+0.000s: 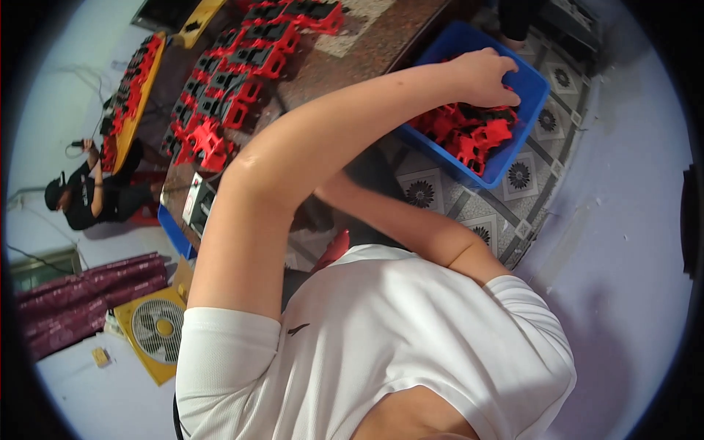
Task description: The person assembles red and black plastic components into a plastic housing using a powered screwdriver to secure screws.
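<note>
My left hand (484, 77) is over the blue plastic bin (529, 136) at the right. Its fingers are bent and spread apart, just above the red and black plastic parts (469, 136) heaped inside. Nothing shows clearly between the fingers, and whether they touch a part I cannot make out. My left forearm reaches across the view from the raised elbow. My right forearm (411, 216) runs leftward in front of my body. Its hand is hidden behind my left arm, so neither its fingers nor anything in them shows. More red and black parts (227, 81) stand in rows on the brown speckled table (315, 84).
Beyond the table, a yellow board (136, 132) carries more such parts. A person (95, 194) in dark clothes and cap sits there, a dark object in hand. A yellow box fan (154, 330) stands lower left. A second blue container (176, 233) is beside the table. Patterned tiles (521, 176) surround the bin.
</note>
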Action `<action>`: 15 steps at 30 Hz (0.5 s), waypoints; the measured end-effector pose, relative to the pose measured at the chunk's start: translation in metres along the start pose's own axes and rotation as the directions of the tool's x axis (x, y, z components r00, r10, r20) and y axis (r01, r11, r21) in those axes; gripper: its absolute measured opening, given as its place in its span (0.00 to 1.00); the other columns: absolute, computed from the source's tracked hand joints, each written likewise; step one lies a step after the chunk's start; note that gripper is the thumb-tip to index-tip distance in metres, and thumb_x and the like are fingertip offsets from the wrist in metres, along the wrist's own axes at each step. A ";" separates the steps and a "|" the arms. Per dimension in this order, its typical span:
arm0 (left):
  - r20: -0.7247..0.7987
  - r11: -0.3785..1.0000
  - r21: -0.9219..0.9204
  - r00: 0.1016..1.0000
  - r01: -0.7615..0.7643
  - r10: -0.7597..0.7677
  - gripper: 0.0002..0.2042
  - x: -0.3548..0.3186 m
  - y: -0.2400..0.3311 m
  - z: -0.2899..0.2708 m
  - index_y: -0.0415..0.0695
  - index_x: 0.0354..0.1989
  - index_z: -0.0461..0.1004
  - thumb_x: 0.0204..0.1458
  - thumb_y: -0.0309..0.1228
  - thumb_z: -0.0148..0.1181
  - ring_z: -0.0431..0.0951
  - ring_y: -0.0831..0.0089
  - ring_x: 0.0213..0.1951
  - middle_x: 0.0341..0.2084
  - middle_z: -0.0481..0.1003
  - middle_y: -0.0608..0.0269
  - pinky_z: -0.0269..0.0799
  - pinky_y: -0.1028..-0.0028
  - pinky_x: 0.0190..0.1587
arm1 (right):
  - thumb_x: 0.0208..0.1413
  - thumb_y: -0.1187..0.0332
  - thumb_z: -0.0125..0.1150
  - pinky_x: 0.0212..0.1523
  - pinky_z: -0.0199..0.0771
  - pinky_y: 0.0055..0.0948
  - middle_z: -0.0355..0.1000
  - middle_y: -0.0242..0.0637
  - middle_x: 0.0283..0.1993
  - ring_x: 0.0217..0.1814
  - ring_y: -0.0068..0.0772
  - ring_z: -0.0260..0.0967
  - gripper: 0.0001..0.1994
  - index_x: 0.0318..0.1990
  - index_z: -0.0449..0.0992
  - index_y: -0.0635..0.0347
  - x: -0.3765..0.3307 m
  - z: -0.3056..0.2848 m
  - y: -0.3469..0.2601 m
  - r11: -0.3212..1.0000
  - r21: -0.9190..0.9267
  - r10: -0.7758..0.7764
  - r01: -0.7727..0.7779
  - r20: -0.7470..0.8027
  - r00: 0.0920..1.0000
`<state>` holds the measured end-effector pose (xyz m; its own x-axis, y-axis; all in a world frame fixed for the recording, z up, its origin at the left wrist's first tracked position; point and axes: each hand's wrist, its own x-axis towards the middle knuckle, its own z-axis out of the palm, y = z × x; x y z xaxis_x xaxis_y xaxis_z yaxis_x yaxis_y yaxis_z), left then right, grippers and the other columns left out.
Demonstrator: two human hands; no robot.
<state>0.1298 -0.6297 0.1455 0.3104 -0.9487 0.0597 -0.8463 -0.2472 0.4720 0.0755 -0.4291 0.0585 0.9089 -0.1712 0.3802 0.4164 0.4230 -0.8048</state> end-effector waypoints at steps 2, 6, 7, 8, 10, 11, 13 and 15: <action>-0.049 0.994 -0.019 0.993 -0.108 0.107 0.29 -0.030 0.007 -0.041 0.43 0.56 0.69 0.49 0.48 0.62 0.74 0.54 0.51 0.47 0.74 0.47 0.68 0.65 0.55 | 0.65 0.62 0.45 0.21 0.72 0.27 0.71 0.39 0.24 0.20 0.29 0.70 0.13 0.38 0.69 0.63 0.014 -0.015 0.006 0.937 0.280 0.265 -0.208 -0.182 0.947; -0.213 0.885 -0.465 0.969 0.011 -0.124 0.18 -0.139 -0.001 -0.120 0.40 0.53 0.71 0.55 0.31 0.59 0.76 0.71 0.47 0.45 0.75 0.57 0.71 0.74 0.49 | 0.61 0.43 0.46 0.20 0.72 0.29 0.69 0.38 0.22 0.20 0.29 0.69 0.25 0.36 0.68 0.61 0.053 -0.042 -0.013 0.730 0.523 0.495 -0.440 0.040 0.868; -0.354 0.856 -0.518 0.912 -0.008 -0.206 0.17 -0.167 -0.015 -0.127 0.39 0.51 0.71 0.54 0.29 0.59 0.76 0.73 0.45 0.43 0.76 0.58 0.71 0.75 0.47 | 0.59 0.40 0.46 0.22 0.72 0.30 0.69 0.38 0.22 0.20 0.29 0.69 0.27 0.37 0.67 0.60 0.059 -0.042 -0.013 0.709 0.545 0.499 -0.448 0.062 0.865; -0.477 0.824 -0.565 0.830 -0.037 -0.289 0.16 -0.197 -0.031 -0.126 0.37 0.49 0.71 0.53 0.27 0.60 0.76 0.75 0.43 0.40 0.76 0.59 0.71 0.76 0.45 | 0.58 0.40 0.48 0.22 0.71 0.31 0.69 0.39 0.24 0.22 0.30 0.68 0.27 0.38 0.69 0.59 0.064 -0.039 -0.009 0.676 0.581 0.518 -0.453 0.064 0.853; -0.552 0.809 -0.568 0.659 0.152 -0.511 0.12 -0.263 -0.046 -0.121 0.36 0.47 0.71 0.55 0.27 0.56 0.75 0.77 0.40 0.37 0.75 0.64 0.69 0.76 0.46 | 0.57 0.39 0.49 0.24 0.71 0.31 0.69 0.39 0.24 0.23 0.31 0.68 0.27 0.38 0.67 0.58 0.071 -0.029 -0.005 0.683 0.565 0.515 -0.463 0.077 0.854; -0.525 0.755 -0.628 0.614 0.188 -0.590 0.11 -0.295 -0.051 -0.111 0.37 0.46 0.71 0.56 0.27 0.55 0.75 0.77 0.39 0.36 0.75 0.64 0.69 0.76 0.46 | 0.57 0.38 0.49 0.25 0.71 0.31 0.69 0.38 0.25 0.23 0.31 0.68 0.27 0.39 0.67 0.59 0.073 -0.024 0.001 0.666 0.570 0.535 -0.481 0.086 0.841; -0.431 0.628 -0.720 0.519 0.296 -0.738 0.09 -0.347 -0.049 -0.082 0.38 0.45 0.70 0.58 0.28 0.52 0.73 0.77 0.38 0.35 0.73 0.65 0.68 0.76 0.46 | 0.57 0.38 0.48 0.26 0.71 0.31 0.69 0.38 0.25 0.24 0.31 0.69 0.28 0.40 0.67 0.59 0.079 -0.010 0.007 0.625 0.574 0.583 -0.530 0.108 0.805; -0.327 0.488 -0.805 0.434 0.337 -0.839 0.11 -0.380 -0.037 -0.048 0.39 0.47 0.68 0.60 0.30 0.50 0.72 0.76 0.39 0.38 0.72 0.64 0.68 0.75 0.46 | 0.57 0.38 0.48 0.26 0.72 0.32 0.69 0.38 0.25 0.24 0.31 0.69 0.28 0.40 0.67 0.59 0.081 0.013 0.008 0.598 0.562 0.610 -0.571 0.143 0.779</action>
<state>0.0643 -0.2507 0.1478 0.9868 -0.1398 -0.0822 0.0399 -0.2817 0.9587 0.1527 -0.4279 0.0886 0.9591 0.2516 -0.1299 -0.2831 0.8511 -0.4421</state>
